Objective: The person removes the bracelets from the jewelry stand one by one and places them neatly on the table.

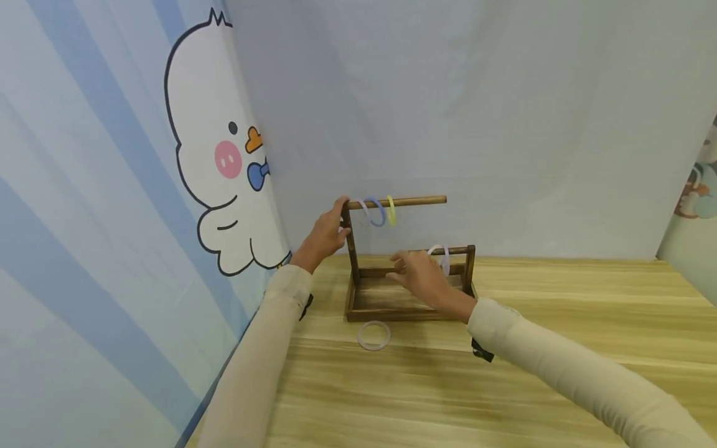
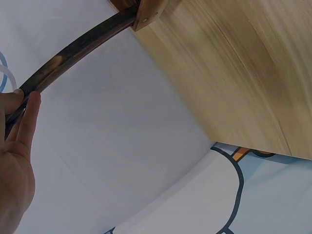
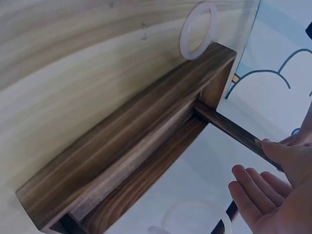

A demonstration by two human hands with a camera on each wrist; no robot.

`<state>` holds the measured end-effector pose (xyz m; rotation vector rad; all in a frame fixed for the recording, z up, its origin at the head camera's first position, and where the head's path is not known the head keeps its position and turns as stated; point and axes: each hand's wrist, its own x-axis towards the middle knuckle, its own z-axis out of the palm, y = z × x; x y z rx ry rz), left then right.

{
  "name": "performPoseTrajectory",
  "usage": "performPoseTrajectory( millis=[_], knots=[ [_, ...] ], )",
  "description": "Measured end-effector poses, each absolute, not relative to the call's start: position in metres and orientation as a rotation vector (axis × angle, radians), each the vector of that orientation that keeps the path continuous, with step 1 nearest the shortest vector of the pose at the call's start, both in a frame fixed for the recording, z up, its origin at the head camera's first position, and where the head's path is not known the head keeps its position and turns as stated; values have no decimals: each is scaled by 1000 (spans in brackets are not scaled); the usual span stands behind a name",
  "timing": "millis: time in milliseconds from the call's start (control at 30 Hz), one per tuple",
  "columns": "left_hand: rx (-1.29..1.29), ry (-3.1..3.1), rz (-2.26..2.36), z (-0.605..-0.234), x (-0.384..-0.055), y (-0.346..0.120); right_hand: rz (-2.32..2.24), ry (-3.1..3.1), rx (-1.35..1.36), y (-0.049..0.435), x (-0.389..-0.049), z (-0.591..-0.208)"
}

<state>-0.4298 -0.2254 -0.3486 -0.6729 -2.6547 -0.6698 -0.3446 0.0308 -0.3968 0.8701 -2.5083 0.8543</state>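
Observation:
A dark wooden rack with a tray base and two horizontal bars stands on the table. My left hand grips its tall post at the top left corner, thumb and fingers on either side of the wood. On the upper bar hang a lilac bangle, a blue bangle and a yellow bangle. My right hand hovers over the tray by the lower bar, fingers loosely bent and holding nothing. Just beyond it, a white bangle and a lilac one hang on that bar.
A pale pink bangle lies flat on the wood-grain table, close to the rack's front edge. Behind the rack hangs a plain grey curtain. A blue striped cloth with a cartoon bird borders the left side.

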Motion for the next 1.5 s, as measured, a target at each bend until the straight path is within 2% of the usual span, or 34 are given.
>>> performPoseTrajectory(
  millis=[800, 1500],
  knots=[
    [-697, -2632, -660, -349, -431, -227, 906, -2418, 691, 41, -381, -353],
    [-730, -2615, -688, -350, -431, -229, 934, -2420, 634, 24, -402, -348]
  ],
)
